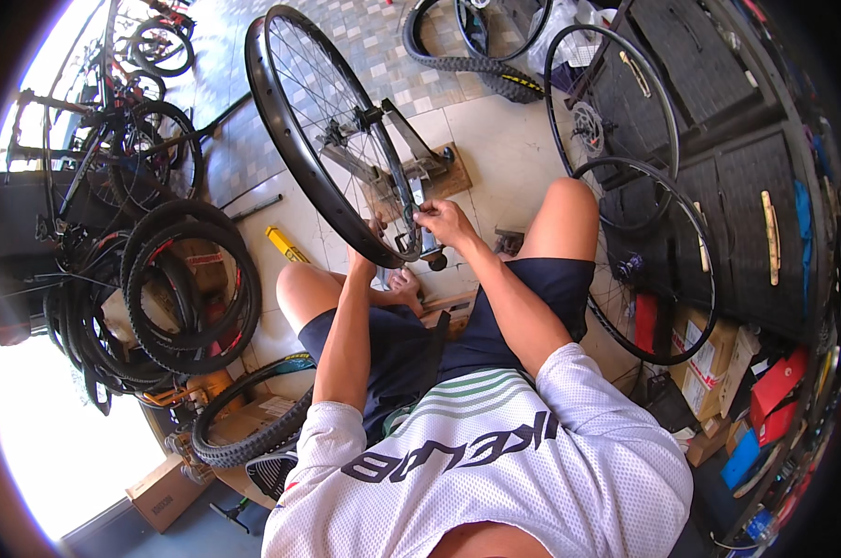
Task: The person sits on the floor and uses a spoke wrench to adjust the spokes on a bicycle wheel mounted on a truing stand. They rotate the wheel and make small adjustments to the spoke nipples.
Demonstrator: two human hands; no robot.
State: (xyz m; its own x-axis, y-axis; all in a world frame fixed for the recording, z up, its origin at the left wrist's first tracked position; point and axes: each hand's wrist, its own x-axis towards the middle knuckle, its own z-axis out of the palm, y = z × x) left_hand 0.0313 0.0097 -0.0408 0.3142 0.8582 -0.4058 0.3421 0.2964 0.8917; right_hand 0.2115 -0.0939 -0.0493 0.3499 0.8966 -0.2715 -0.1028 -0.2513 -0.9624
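A black bicycle wheel (283, 135) with a wide drilled rim and thin spokes stands upright in a metal truing stand (403, 126), which has a wooden base (456, 172). My left hand (365, 249) is closed around the near lower part of the rim, its fingers partly hidden by it. On the rim's right side, my right hand (446, 223) is closed in a pinch beside the stand's upright. Whatever its fingertips hold is too small to make out. A dark knob (436, 261) of the stand sits just below that hand.
Several black tyres (192, 279) are piled at the left, near parked bicycles (132, 139). Two bare wheels (673, 251) lean on dark drawers (760, 214) at the right. A yellow box (287, 245) lies by my left knee. More tyres (476, 67) lie ahead on the floor.
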